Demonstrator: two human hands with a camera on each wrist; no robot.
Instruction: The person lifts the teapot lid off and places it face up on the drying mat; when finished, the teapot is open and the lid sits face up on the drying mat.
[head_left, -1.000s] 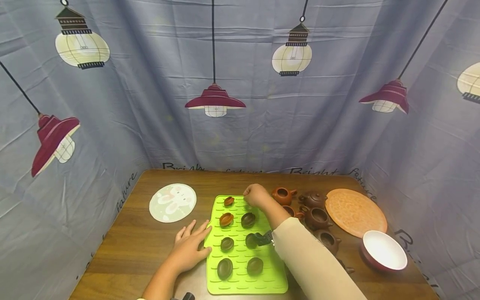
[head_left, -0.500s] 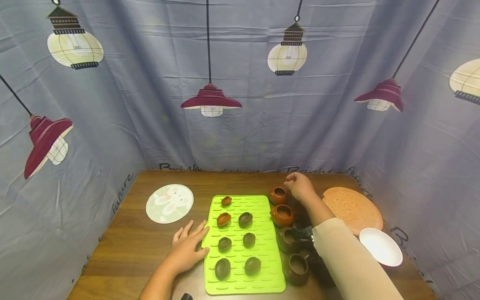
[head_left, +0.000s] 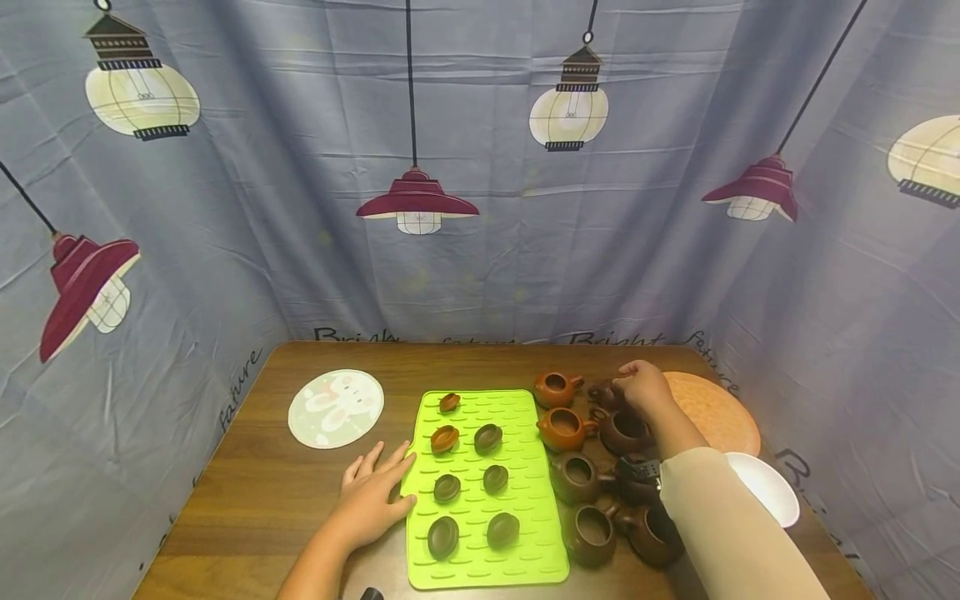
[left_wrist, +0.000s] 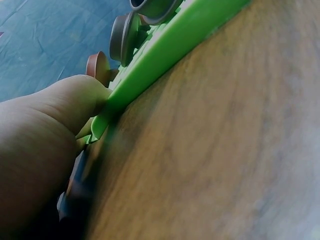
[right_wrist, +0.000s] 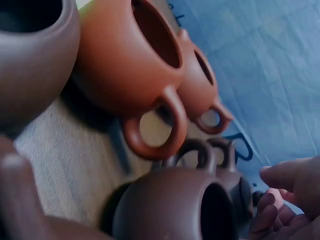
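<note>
My left hand (head_left: 373, 502) rests with spread fingers at the left edge of the green mat (head_left: 525, 575), its thumb against the rim in the left wrist view. Small teapot lids lie upturned on the mat, among them an orange-brown lid (head_left: 444, 439) and a dark brown lid (head_left: 443, 537). At the back right, my right hand (head_left: 647, 390) reaches over a dark brown teapot (head_left: 602, 393) with its lid on. In the right wrist view, the thumb and fingertips are apart, close beside the lid's dark knob (right_wrist: 257, 198).
Beside the mat stand several lidless teapots, including an orange-brown teapot (head_left: 564, 428) and a dark brown teapot (head_left: 591, 536). A round orange board (head_left: 716, 408) and a white-lined bowl (head_left: 767, 490) lie far right, partly behind my arm. A rabbit-patterned round mat (head_left: 336, 408) lies left.
My right hand has moved rightward from the back of the green mat, past the orange-brown teapots, to the lidded dark teapot. The left hand stays at the mat's edge.
</note>
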